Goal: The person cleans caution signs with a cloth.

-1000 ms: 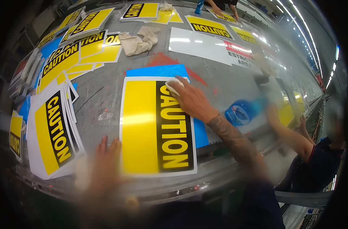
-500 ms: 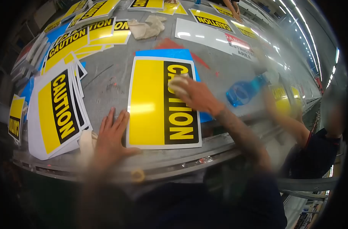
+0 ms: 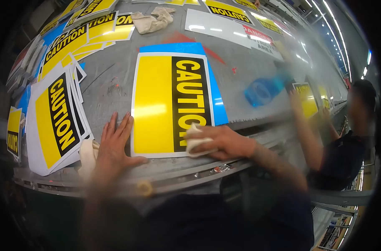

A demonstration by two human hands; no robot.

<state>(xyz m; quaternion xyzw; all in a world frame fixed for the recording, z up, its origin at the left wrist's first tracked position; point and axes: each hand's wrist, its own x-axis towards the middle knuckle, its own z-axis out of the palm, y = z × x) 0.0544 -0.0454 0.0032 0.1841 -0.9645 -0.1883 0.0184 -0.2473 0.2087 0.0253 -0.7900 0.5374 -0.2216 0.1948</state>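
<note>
Head view: right hand [image 3: 224, 142] clenched round a pale cloth [image 3: 195, 141], pressed on the near corner of the caution sign [image 3: 169, 100] — apparently at its last letters. Left hand [image 3: 115, 144] lies flat, fingers spread, beside the sign's edge on the grey table [image 3: 111, 83].

A fanned stack of caution signs [image 3: 56, 117] lies at nine o'clock on the grey table [image 3: 111, 79], its lower corner over the near edge, and one more small sign [image 3: 13, 129] hangs beside it at the far left. More yellow signs [image 3: 73, 42] overlap toward eleven o'clock. At twelve o'clock sits a crumpled pale rag [image 3: 150, 21], with a long white sign [image 3: 228, 29] to its right — red lettering at its far end. A blue spray bottle [image 3: 263, 90] lies on its side at two o'clock. At three o'clock a co-worker [image 3: 345, 154] in a dark shirt stands at the table's edge — blurred, arm raised toward the bottle.
</note>
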